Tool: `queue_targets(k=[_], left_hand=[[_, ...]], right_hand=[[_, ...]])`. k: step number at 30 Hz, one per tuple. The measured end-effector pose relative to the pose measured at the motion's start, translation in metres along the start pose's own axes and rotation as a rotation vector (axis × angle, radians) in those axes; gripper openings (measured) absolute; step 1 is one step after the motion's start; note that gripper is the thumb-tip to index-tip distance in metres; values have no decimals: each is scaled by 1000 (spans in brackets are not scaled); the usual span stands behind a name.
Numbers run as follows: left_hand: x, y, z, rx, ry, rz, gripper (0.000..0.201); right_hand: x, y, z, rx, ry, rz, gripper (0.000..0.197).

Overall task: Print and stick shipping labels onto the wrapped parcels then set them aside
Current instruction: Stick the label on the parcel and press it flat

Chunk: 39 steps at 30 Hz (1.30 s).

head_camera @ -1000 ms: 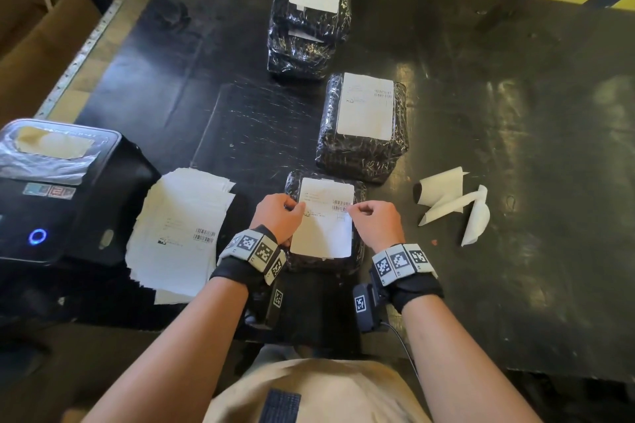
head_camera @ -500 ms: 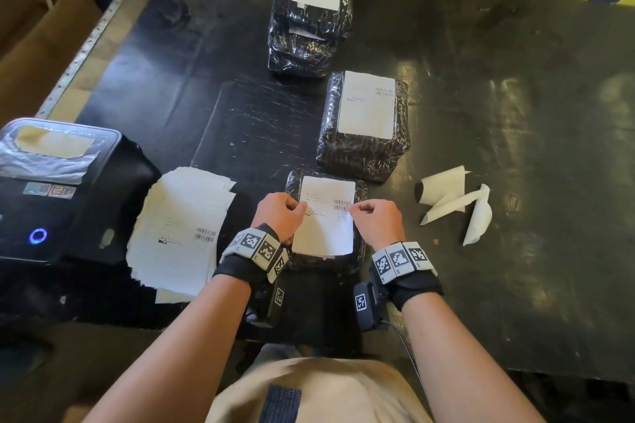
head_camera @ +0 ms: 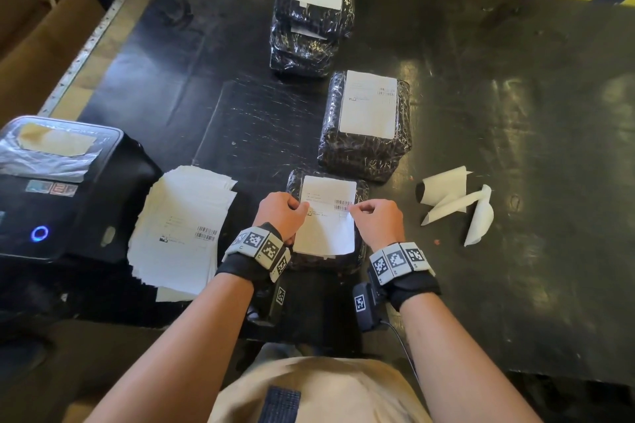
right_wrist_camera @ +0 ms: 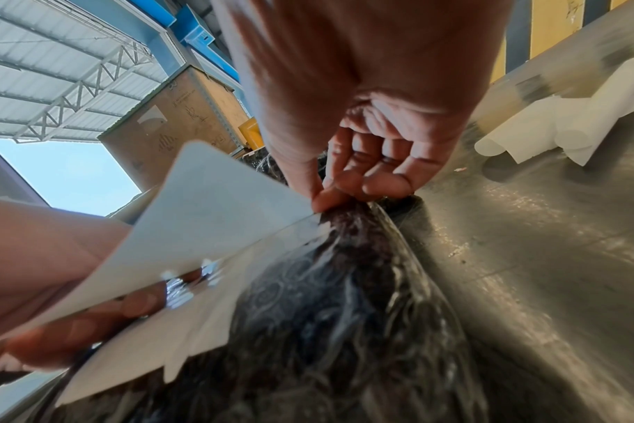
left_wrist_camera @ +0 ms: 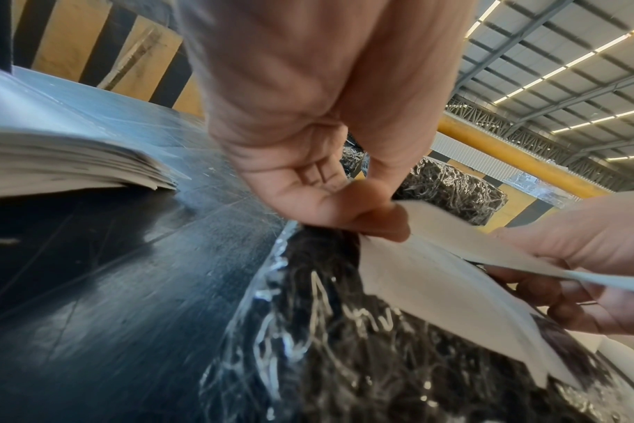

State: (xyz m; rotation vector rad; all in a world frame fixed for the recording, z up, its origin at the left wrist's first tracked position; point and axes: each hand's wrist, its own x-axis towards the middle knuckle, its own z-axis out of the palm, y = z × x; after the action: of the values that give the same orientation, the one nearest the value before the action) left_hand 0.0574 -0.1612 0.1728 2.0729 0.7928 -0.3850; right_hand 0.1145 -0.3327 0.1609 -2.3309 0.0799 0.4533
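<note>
A white shipping label (head_camera: 326, 216) hangs just above a black wrapped parcel (head_camera: 360, 189) at the table's near edge. My left hand (head_camera: 280, 213) pinches the label's left edge, thumb over fingers (left_wrist_camera: 377, 214). My right hand (head_camera: 374, 220) pinches its right edge (right_wrist_camera: 319, 200). In both wrist views the label (left_wrist_camera: 435, 274) curves up off the parcel's shiny wrap (right_wrist_camera: 344, 314), its near end lying against it. Two labelled parcels stand further back: one in the middle (head_camera: 367, 124) and a stack of two (head_camera: 312, 14) at the far end.
A black label printer (head_camera: 55, 189) with a blue lit button sits at the left. A pile of printed labels (head_camera: 178, 227) lies beside it. Curled backing strips (head_camera: 457, 203) lie to the right of the parcel. The dark table (head_camera: 515, 148) reaches right; a yellow-black striped wall stands behind.
Both hands keep their pinch on the label over the near parcel. The label and hands have barely shifted.
</note>
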Motion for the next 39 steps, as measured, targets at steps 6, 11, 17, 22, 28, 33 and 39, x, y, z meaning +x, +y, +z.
queue_targets(k=[6,11,17,22,28,33,39], left_hand=[[0,0,-1,-3,-5,-7,18],[0,1,-1,1,-8,-16,20],[2,3,-2,18,-17,-35,20],[4,3,-3,45,-20,-28,21],[7,3,-4,57,-34,-57,20],[8,11,-5,384,40,-13,32],[16,10,-15,564,73,-45,47]], right_hand=[[1,0,2,-10,23,0,8],[3,-2,-5,-157,55,-11,26],[9,-16,-3,-372,-31,-481,25],[7,-26,15,-676,-286,-597,47],[13,-14,11,-743,-216,-504,52],[20,-10,9,-702,-215,-355,55],[18,-3,7,-357,-214,-126,79]])
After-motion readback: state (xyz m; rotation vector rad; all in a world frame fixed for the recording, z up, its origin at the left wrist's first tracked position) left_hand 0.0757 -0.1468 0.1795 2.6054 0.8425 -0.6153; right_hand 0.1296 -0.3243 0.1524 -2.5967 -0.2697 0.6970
